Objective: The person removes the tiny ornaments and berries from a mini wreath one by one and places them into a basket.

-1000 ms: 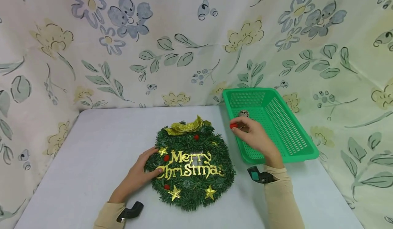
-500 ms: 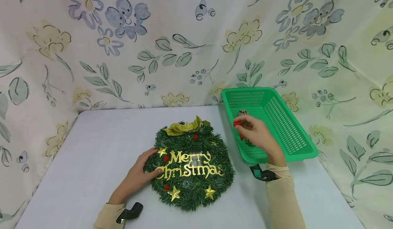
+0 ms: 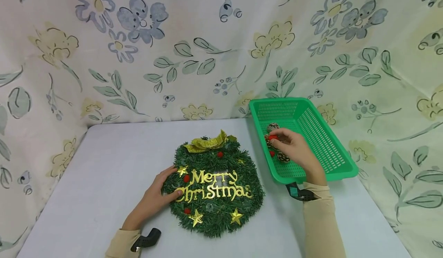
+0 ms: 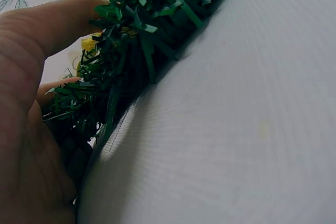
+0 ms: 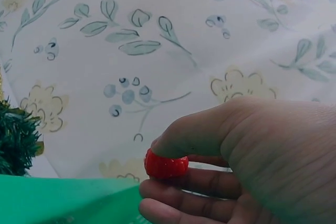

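On the table lies a green tinsel Christmas wreath [image 3: 207, 160] bearing gold "Merry Christmas" lettering [image 3: 214, 192], gold stars, red balls and a gold bow [image 3: 209, 144]. My left hand [image 3: 155, 198] grips its left edge; the thumb reaches over the front, and the left wrist view has green strands between thumb and fingers. My right hand [image 3: 297, 150] is over the left part of a green plastic basket [image 3: 325, 144]. Between thumb and fingers it pinches a small red berry-like ball [image 5: 166, 166], bumpy on the surface.
In the basket are several pine cones [image 3: 283, 157] and another red ball [image 3: 272, 153], partly near or under my right hand. A floral cloth [image 3: 194, 85] hangs behind the white table [image 3: 114, 165]. Black straps with devices [image 3: 147, 239] sit on both wrists.
My right hand has moved slightly right, from the basket's left rim to over its inside, still pinching the red ball. More pine cones show. The left hand and wreath stay put.
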### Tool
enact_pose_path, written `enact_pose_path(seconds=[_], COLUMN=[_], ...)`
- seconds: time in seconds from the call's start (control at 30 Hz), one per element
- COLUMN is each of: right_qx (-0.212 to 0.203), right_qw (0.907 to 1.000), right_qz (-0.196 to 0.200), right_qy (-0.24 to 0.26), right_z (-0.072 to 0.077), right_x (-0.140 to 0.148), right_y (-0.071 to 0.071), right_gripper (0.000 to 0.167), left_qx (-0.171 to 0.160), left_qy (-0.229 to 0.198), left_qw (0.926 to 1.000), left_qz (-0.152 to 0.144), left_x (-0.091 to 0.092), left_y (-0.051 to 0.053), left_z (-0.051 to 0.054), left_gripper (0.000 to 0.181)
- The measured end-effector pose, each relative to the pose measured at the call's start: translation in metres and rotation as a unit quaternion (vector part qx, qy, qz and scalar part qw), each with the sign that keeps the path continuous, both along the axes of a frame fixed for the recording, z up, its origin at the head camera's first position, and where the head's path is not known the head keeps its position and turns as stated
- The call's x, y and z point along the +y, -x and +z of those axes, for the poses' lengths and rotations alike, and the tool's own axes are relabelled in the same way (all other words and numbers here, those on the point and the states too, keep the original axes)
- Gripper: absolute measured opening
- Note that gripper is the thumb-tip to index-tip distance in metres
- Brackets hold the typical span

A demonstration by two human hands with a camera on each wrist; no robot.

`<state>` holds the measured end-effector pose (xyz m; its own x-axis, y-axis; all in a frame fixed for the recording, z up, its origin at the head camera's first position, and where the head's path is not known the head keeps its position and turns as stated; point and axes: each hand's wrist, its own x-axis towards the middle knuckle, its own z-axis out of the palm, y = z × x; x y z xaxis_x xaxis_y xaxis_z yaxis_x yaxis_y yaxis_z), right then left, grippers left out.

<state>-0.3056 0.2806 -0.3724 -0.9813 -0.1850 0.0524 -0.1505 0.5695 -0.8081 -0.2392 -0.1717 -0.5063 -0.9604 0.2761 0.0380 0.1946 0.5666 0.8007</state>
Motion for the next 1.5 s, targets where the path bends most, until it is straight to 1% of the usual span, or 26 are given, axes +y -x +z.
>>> enact_pose_path(seconds=[0.13, 0.33, 0.57, 0.67, 0.9, 1.1, 1.2, 1.5], right_qx=[-0.003, 0.004, 0.012, 0.008, -0.005, -0.013, -0.02, -0.041], right_qw=[0.9999, 0.9997, 0.9992, 0.999, 0.9988, 0.9985, 0.9984, 0.9965], right_qz=[-0.007, -0.017, -0.024, -0.026, -0.022, -0.016, -0.011, -0.014], right_qy=[-0.009, -0.014, -0.029, -0.034, -0.044, -0.05, -0.052, -0.071], right_z=[0.0, 0.002, 0.003, 0.001, -0.008, -0.009, -0.011, -0.018], right_x=[0.003, 0.007, 0.015, 0.018, 0.027, 0.03, 0.032, 0.034], right_y=[0.0, -0.001, -0.001, 0.0, 0.005, 0.006, 0.008, 0.012], right_gripper=[0.037, 0.032, 0.033, 0.032, 0.037, 0.036, 0.039, 0.042], left_qx=[-0.004, 0.002, 0.002, -0.001, 0.005, 0.002, 0.001, -0.005], left_qy=[-0.002, -0.006, -0.007, -0.006, -0.008, -0.012, -0.011, -0.014], left_qw=[1.0, 1.0, 1.0, 1.0, 1.0, 0.9999, 0.9999, 0.9999], left_qz=[-0.001, -0.002, -0.002, 0.0, -0.001, -0.001, 0.0, 0.001], left_x=[0.0, -0.001, -0.001, -0.001, -0.002, -0.002, -0.003, -0.002], left_y=[0.0, 0.001, 0.001, 0.0, 0.002, 0.003, 0.003, 0.002], left_z=[0.0, -0.001, -0.002, -0.002, -0.003, -0.002, -0.003, -0.001], left_gripper=[0.077, 0.078, 0.078, 0.078, 0.079, 0.08, 0.08, 0.079])
